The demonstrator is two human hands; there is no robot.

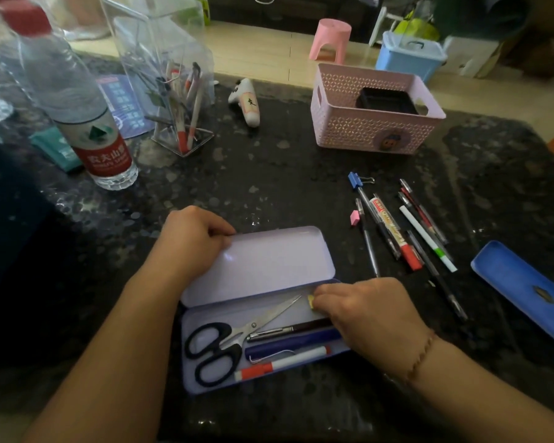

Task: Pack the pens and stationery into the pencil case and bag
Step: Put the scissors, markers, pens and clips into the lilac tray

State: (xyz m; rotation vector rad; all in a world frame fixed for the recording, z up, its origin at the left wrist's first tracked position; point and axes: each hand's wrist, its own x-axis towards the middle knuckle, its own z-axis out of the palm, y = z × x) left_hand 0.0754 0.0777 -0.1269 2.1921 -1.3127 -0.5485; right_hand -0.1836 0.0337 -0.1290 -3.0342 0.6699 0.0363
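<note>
- The left hand (194, 241) was curled, and its fingers pinched the top left corner of the open lid (256, 265) of the pencil case (263, 337)
- The right hand (370, 314) was bent over the right end of the case, with its fingertips closed on a small yellow eraser (311, 301)
- The eraser was inside the case, just by the tip of the scissors (234, 343)
- The case lay open on the dark desk (269, 193), close to the person
- Inside it were the scissors with black handles, a dark pen (285, 329), a blue pen (293, 344) and a white marker with a red cap (279, 364)
- More pens (410, 231) lay in a loose row on the desk to the right of the case, well apart from both hands
- A small pink eraser (354, 218) and a blue clip (355, 180) sat by those pens
- A blue case lid (525, 292) lay at the far right edge
- A pink basket (375, 129) stood behind the pens
</note>
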